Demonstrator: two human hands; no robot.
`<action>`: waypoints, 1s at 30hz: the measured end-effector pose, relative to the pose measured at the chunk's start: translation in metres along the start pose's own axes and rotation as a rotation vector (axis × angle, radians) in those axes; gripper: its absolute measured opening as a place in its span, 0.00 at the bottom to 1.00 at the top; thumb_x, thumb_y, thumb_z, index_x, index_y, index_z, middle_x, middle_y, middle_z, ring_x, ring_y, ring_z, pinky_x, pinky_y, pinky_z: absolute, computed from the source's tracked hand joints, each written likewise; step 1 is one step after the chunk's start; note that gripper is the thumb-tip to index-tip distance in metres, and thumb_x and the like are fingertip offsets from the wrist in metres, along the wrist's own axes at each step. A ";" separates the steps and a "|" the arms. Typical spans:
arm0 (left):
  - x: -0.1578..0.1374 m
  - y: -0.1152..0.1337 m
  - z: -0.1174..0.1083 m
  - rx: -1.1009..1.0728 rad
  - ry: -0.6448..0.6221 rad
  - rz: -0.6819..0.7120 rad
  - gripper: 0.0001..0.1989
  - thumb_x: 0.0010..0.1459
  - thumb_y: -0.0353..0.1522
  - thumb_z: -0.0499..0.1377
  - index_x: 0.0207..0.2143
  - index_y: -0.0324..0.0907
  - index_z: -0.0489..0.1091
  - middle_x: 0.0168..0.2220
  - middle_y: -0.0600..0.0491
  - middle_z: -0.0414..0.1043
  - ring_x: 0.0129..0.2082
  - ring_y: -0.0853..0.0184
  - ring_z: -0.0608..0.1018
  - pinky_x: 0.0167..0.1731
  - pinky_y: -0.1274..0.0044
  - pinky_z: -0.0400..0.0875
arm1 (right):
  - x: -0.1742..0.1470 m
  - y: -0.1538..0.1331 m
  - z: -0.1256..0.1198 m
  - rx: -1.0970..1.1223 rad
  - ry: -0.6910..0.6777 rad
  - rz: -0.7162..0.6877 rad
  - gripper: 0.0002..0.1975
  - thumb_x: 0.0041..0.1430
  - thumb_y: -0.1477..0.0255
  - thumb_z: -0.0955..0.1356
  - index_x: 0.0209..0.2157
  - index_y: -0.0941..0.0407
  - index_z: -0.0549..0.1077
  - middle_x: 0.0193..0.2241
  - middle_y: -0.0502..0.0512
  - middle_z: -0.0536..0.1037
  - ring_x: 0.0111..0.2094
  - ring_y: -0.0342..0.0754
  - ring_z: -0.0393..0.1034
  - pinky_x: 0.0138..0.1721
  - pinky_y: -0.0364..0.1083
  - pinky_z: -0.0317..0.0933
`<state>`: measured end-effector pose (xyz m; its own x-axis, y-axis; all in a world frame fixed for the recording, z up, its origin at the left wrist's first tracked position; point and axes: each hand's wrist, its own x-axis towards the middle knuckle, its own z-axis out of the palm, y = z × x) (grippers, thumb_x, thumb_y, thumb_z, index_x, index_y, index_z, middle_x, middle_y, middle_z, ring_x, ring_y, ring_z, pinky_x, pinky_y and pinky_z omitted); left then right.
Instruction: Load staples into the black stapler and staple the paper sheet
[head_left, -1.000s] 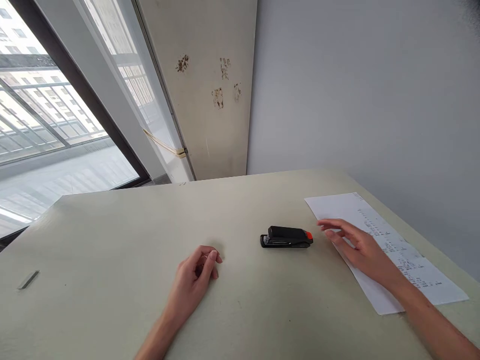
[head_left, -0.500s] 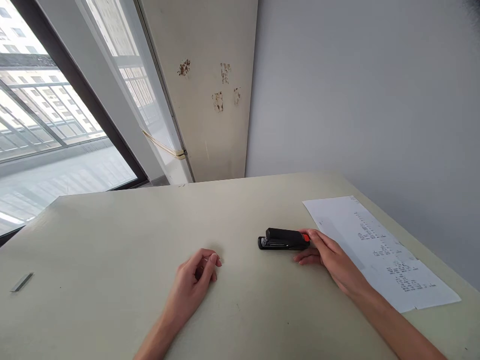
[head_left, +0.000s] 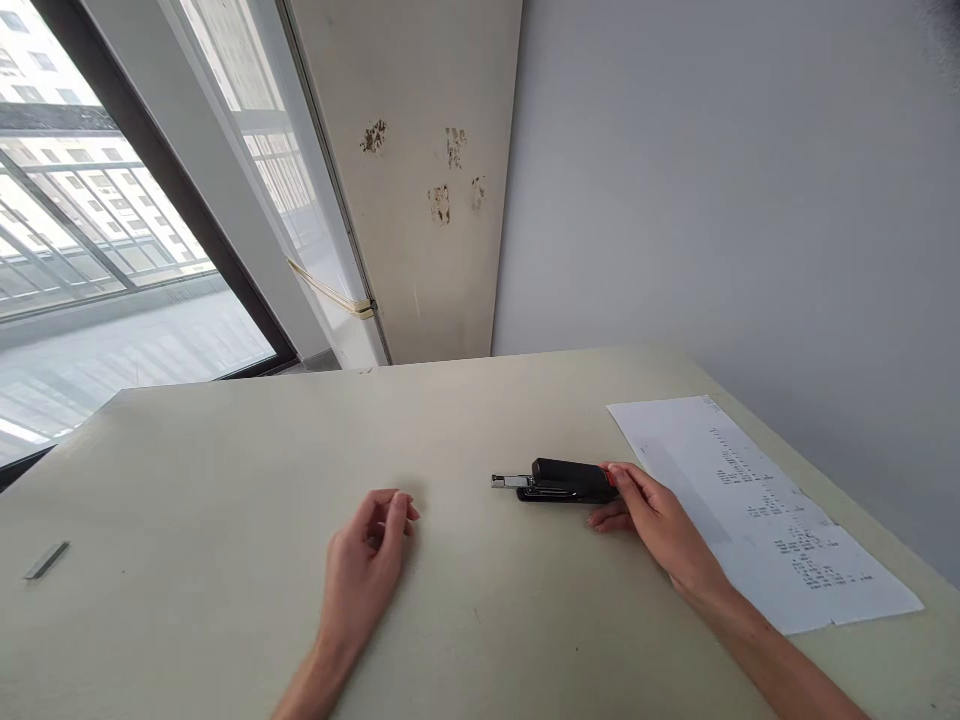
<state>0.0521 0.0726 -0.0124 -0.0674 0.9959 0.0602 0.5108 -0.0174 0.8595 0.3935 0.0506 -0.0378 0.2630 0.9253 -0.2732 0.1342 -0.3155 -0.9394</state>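
A black stapler [head_left: 574, 480] lies on the table, its front end pointing left. Out of that front end sticks a silver metal staple tray [head_left: 511, 481]. My right hand [head_left: 651, 512] is closed around the stapler's rear end, thumb on the red button [head_left: 611, 477] there, which is mostly covered. To the left of the stapler and apart from it, my left hand [head_left: 367, 550] rests with fingers curled and thumb against them; I see nothing in it. A short grey strip of staples [head_left: 47, 560] lies at the table's far left.
Printed white paper [head_left: 667, 450] lies on the right of the pale table [head_left: 247, 480], partly behind my right forearm. A grey wall [head_left: 720, 190] rises along the table's right side. Beyond the far edge are a stained panel [head_left: 420, 270] and a glass door on the left.
The silver staple tray has sprung out leftward from the stapler's front. My right thumb has shifted onto the red button. My left hand has moved a little to the left.
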 end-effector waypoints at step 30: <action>-0.001 0.042 0.065 -1.110 -0.754 -0.578 0.36 0.72 0.54 0.47 0.50 0.30 0.76 0.57 0.32 0.76 0.53 0.49 0.82 0.63 0.58 0.67 | -0.012 -0.076 0.006 -0.262 -0.399 -0.096 0.25 0.59 0.43 0.70 0.33 0.52 0.77 0.32 0.53 0.78 0.36 0.53 0.71 0.38 0.48 0.64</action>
<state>0.1289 0.0769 -0.0096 0.6044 0.6909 -0.3967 -0.3643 0.6825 0.6337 0.3740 0.0645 0.0357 -0.1422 0.9452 -0.2937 0.3896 -0.2193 -0.8945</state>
